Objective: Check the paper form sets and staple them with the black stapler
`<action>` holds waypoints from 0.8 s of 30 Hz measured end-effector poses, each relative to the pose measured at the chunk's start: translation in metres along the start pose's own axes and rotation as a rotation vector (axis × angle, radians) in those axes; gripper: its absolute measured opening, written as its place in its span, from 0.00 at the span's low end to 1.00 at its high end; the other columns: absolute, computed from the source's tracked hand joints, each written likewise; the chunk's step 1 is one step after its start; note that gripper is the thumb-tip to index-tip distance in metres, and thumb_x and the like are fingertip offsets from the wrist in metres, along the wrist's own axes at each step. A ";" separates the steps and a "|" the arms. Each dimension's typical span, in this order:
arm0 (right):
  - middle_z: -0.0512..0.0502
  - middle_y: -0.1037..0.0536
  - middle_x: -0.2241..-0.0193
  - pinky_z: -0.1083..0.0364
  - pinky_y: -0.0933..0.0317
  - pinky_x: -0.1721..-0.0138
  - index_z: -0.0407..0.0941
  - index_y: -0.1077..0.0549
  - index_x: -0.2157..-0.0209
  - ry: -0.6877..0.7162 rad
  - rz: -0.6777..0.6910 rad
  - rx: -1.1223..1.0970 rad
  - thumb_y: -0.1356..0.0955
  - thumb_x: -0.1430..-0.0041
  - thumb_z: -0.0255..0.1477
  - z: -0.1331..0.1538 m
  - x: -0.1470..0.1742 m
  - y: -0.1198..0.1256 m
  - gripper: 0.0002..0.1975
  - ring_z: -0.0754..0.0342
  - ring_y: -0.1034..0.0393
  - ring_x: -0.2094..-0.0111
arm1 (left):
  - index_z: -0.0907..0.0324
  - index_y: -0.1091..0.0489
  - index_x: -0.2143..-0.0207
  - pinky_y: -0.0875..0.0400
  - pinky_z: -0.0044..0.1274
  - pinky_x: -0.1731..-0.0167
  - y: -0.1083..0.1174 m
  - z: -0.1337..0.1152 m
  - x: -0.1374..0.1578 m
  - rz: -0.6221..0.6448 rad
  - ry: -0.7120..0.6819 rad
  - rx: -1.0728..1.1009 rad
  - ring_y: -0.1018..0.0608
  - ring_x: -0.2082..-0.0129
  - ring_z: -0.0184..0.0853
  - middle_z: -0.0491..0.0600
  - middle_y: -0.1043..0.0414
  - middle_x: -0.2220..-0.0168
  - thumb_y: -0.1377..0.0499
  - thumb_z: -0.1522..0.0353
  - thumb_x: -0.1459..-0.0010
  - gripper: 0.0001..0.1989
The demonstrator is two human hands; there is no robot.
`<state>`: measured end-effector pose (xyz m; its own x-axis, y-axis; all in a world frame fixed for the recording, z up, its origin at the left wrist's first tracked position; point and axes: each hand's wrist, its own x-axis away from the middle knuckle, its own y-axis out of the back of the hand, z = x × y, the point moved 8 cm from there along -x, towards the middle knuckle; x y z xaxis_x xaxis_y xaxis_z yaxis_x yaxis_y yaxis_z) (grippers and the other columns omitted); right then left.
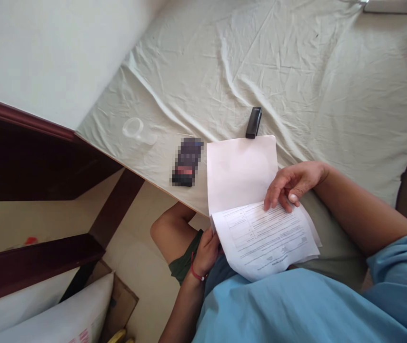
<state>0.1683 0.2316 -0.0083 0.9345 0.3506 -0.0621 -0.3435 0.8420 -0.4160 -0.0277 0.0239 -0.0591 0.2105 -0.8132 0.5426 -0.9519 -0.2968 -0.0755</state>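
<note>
A printed stack of papers [263,238] lies in front of me, its lower part hanging over the table's edge towards my lap. A blank white sheet [242,171] is laid flat beyond the print. My left hand [207,252], with a red bracelet, is closed on the stack's left edge, its fingertips partly hidden behind the pages. Over the upper right of the print, my right hand [291,185] has loosely bent fingers spread apart, with nothing visible in them. Its fingertips are at the page, but contact is unclear. A black stapler [253,122] stands at the blank sheet's far edge.
Left of the papers lies a blurred-out phone [187,162], near a clear ring-shaped thing [133,127]. A wrinkled pale cloth [296,71] covers the table. Dark red wooden furniture [39,157] and a white sack [64,309] are at the left.
</note>
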 end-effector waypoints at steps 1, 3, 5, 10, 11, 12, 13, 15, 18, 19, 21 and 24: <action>0.31 0.25 0.35 0.61 0.23 0.63 0.41 0.23 0.38 -0.001 -0.001 0.000 0.28 0.29 0.29 0.000 0.000 0.000 0.20 0.52 0.16 0.56 | 0.62 0.17 0.51 0.18 0.33 0.62 0.000 0.000 0.000 0.001 0.002 0.005 0.16 0.63 0.46 0.52 0.19 0.72 0.30 0.48 0.42 0.28; 0.30 0.25 0.35 0.61 0.23 0.63 0.41 0.23 0.38 -0.003 -0.003 0.005 0.28 0.29 0.30 -0.001 0.000 0.000 0.21 0.52 0.16 0.56 | 0.62 0.17 0.51 0.18 0.32 0.63 -0.001 0.001 0.000 0.003 0.007 0.015 0.16 0.64 0.45 0.51 0.19 0.72 0.29 0.48 0.42 0.29; 0.30 0.25 0.36 0.61 0.23 0.63 0.41 0.23 0.38 -0.004 -0.004 0.011 0.28 0.29 0.30 -0.001 0.000 0.000 0.21 0.52 0.16 0.56 | 0.62 0.17 0.51 0.18 0.32 0.63 -0.001 0.001 0.000 0.004 0.013 0.023 0.17 0.64 0.45 0.51 0.19 0.72 0.29 0.48 0.43 0.29; 0.32 0.25 0.35 0.61 0.23 0.63 0.42 0.23 0.38 -0.002 0.001 0.003 0.28 0.29 0.29 -0.001 0.000 0.000 0.21 0.52 0.16 0.56 | 0.62 0.16 0.52 0.19 0.32 0.63 -0.001 0.002 0.000 0.000 0.025 0.024 0.17 0.64 0.45 0.52 0.19 0.72 0.29 0.47 0.42 0.29; 0.32 0.25 0.35 0.61 0.23 0.63 0.43 0.23 0.38 -0.004 0.002 -0.001 0.28 0.29 0.28 -0.001 0.000 0.000 0.20 0.52 0.16 0.56 | 0.62 0.16 0.52 0.19 0.31 0.63 -0.001 0.002 0.000 0.001 0.027 0.022 0.17 0.65 0.44 0.51 0.20 0.73 0.29 0.47 0.43 0.29; 0.32 0.25 0.35 0.61 0.23 0.63 0.43 0.23 0.38 -0.005 0.002 -0.004 0.28 0.29 0.28 -0.001 0.000 0.000 0.21 0.52 0.16 0.56 | 0.62 0.16 0.53 0.19 0.31 0.64 -0.001 0.002 0.000 0.001 0.028 0.021 0.17 0.65 0.44 0.51 0.20 0.74 0.29 0.47 0.43 0.29; 0.32 0.25 0.35 0.61 0.23 0.62 0.43 0.23 0.38 -0.007 0.001 -0.003 0.28 0.29 0.28 -0.002 0.000 0.000 0.20 0.52 0.16 0.56 | 0.62 0.16 0.53 0.19 0.31 0.64 -0.001 0.002 0.000 0.000 0.028 0.021 0.17 0.65 0.44 0.51 0.21 0.74 0.29 0.47 0.43 0.29; 0.32 0.24 0.36 0.61 0.23 0.63 0.43 0.22 0.38 -0.006 -0.003 0.002 0.28 0.29 0.28 -0.002 0.000 0.000 0.20 0.53 0.16 0.56 | 0.62 0.16 0.53 0.19 0.31 0.64 0.000 0.002 0.000 -0.003 0.027 0.022 0.18 0.65 0.43 0.50 0.21 0.74 0.29 0.46 0.43 0.30; 0.32 0.24 0.36 0.61 0.23 0.63 0.42 0.22 0.38 0.006 -0.006 0.005 0.28 0.29 0.29 -0.001 0.000 0.001 0.20 0.53 0.16 0.57 | 0.62 0.16 0.53 0.19 0.31 0.63 0.000 0.002 0.000 -0.004 0.030 0.027 0.18 0.65 0.43 0.50 0.21 0.74 0.29 0.46 0.44 0.29; 0.32 0.24 0.36 0.61 0.23 0.63 0.42 0.22 0.38 0.006 -0.007 0.005 0.28 0.29 0.29 -0.001 0.000 0.001 0.20 0.53 0.16 0.57 | 0.62 0.16 0.54 0.20 0.31 0.64 -0.001 0.002 0.000 -0.002 0.032 0.028 0.18 0.66 0.43 0.50 0.21 0.74 0.29 0.46 0.44 0.29; 0.31 0.24 0.36 0.61 0.23 0.63 0.42 0.22 0.38 0.002 -0.010 0.009 0.28 0.29 0.29 -0.002 -0.001 0.001 0.20 0.53 0.16 0.57 | 0.62 0.16 0.55 0.20 0.30 0.65 -0.001 0.002 0.000 0.003 0.034 0.029 0.18 0.67 0.41 0.49 0.22 0.75 0.29 0.47 0.44 0.28; 0.31 0.24 0.36 0.62 0.23 0.64 0.42 0.23 0.38 0.005 -0.010 0.010 0.28 0.29 0.28 -0.002 -0.001 0.001 0.20 0.53 0.16 0.57 | 0.61 0.16 0.56 0.20 0.29 0.67 -0.001 0.001 -0.001 0.008 0.025 0.017 0.19 0.70 0.40 0.48 0.23 0.77 0.29 0.46 0.44 0.28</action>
<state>0.1673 0.2311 -0.0099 0.9383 0.3401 -0.0627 -0.3351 0.8496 -0.4074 -0.0264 0.0243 -0.0601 0.1968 -0.8031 0.5624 -0.9498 -0.2985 -0.0939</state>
